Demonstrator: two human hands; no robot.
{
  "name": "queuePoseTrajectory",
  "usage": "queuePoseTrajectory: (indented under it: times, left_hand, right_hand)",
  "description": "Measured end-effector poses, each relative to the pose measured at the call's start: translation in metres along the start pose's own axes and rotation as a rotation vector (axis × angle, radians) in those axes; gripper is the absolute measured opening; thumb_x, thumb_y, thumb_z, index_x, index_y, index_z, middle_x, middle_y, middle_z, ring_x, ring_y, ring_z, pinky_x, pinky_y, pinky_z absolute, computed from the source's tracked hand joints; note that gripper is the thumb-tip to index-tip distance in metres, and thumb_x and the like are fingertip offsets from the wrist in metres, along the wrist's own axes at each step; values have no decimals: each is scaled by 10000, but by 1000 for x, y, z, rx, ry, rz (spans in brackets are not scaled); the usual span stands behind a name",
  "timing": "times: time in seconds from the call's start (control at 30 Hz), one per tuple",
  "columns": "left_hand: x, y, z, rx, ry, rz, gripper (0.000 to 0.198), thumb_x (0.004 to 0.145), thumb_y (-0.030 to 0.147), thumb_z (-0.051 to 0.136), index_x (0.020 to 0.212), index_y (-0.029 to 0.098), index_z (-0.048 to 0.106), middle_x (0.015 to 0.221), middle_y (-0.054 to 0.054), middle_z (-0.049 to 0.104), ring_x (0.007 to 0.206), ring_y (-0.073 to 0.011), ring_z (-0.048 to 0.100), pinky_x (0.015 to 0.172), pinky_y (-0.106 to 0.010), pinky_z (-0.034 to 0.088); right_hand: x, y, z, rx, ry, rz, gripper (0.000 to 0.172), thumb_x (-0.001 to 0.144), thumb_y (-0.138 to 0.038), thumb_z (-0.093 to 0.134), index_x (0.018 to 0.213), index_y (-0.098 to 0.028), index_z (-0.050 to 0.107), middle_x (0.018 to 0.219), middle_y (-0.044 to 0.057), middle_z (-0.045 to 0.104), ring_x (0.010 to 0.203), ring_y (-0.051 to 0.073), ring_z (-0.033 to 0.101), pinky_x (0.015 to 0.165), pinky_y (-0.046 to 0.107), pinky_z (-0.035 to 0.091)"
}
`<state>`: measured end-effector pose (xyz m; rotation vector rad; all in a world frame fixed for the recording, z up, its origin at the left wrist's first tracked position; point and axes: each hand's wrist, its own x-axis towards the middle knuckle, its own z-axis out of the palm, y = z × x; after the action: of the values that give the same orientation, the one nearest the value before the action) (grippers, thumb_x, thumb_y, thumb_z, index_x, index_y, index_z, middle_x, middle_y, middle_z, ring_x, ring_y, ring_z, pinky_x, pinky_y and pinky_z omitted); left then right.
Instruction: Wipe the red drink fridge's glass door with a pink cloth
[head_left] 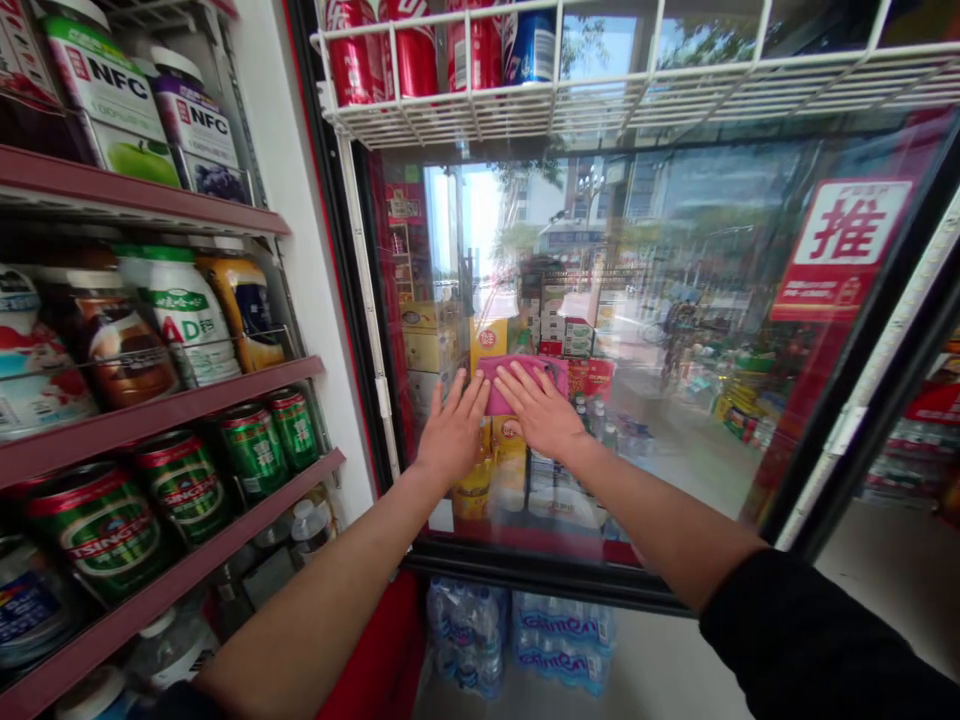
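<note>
A pink cloth (525, 385) lies spread against the glass door (675, 420) in the middle of the view. My right hand (540, 405) presses it to the glass, palm down, with its fingers stretched out and slightly apart. Just to the left, my left hand (454, 425) is also flat and open. Its fingertips are at the cloth's left edge, on or very near the glass. Whatever part of the cloth is under my right palm is hidden.
A door rack (510, 115) with red and blue cans crosses the top. At left, shelves (172, 400) hold bottles and Tsingtao cans. A red-and-white sticker (844, 245) is on the glass. Wrapped water packs (562, 640) stand on the floor below. The glass carries reflections.
</note>
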<state>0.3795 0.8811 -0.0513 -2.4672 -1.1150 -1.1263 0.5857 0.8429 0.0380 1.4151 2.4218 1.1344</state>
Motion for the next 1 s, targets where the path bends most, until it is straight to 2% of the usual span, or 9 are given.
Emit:
queuePoseTrajectory:
  times: [0.13,0.23,0.33,0.5,0.57,0.63,0.7,0.77,1.0]
  left_hand:
    - [15,25,4,-23,16,65,850,987,283,523,1772,144,229,1855,-82,172,1745,-346,68,1405,-674,114]
    - [18,28,5,-31,27,59,854,990,287,521,1775,142,216,1854,-88,169,1744,-347,83,1406,-676,109]
    - [10,16,7,-28,33,8,854,979,277,525,1767,113,240,1848,-111,175,1741,-356,98,1405,-673,101]
    - [-14,-27,7,-10,45,-110,874,954,314,567,1739,53,288,1816,-204,253,1728,-392,139,1395,-688,78]
    - [-20,-40,7,-4,53,-143,895,947,339,581,1751,89,277,1814,-193,271,1728,-381,138,1397,-681,75]
    - [-21,-43,7,0,49,-153,890,952,356,583,1748,91,287,1811,-195,278,1728,-377,141,1398,-675,73]
    - [-17,-35,6,4,47,-152,864,969,362,571,1736,66,304,1810,-206,272,1727,-382,148,1399,-666,83]
    - [-8,-17,3,4,46,-142,844,989,358,554,1732,46,303,1816,-211,249,1727,-389,147,1398,-662,99]
    - [38,76,-6,-45,33,-30,847,984,301,546,1749,72,264,1840,-171,201,1738,-357,112,1400,-647,129]
  right_hand:
    - [-31,9,-4,-16,28,106,851,1047,-429,612,1752,-99,269,1837,146,214,1739,350,116,1404,622,182]
    - [-27,-1,-3,-10,37,156,882,1037,-481,632,1744,-81,289,1836,168,203,1736,385,105,1399,653,169]
    - [-4,-18,1,-5,13,123,902,1036,-514,638,1746,-82,286,1842,148,180,1737,387,94,1403,648,175]
    - [47,-50,12,-58,28,0,939,1055,-598,582,1755,-77,235,1859,100,59,1743,351,63,1408,608,205]
    - [60,-58,14,-90,38,-24,924,1067,-605,555,1757,-84,229,1859,86,30,1747,322,48,1413,568,210]
    - [64,-60,14,-110,39,-36,907,1078,-593,536,1762,-93,213,1858,77,20,1749,296,41,1415,536,217]
    - [59,-53,12,-107,29,-35,893,1084,-569,526,1766,-95,197,1859,74,23,1750,282,35,1415,524,221]
    - [44,-39,8,-88,20,-16,877,1086,-537,521,1767,-94,191,1861,77,42,1750,283,33,1414,532,221]
    - [-40,36,-18,-44,-2,85,868,1061,-454,599,1761,-100,227,1848,112,160,1736,332,139,1409,587,197]
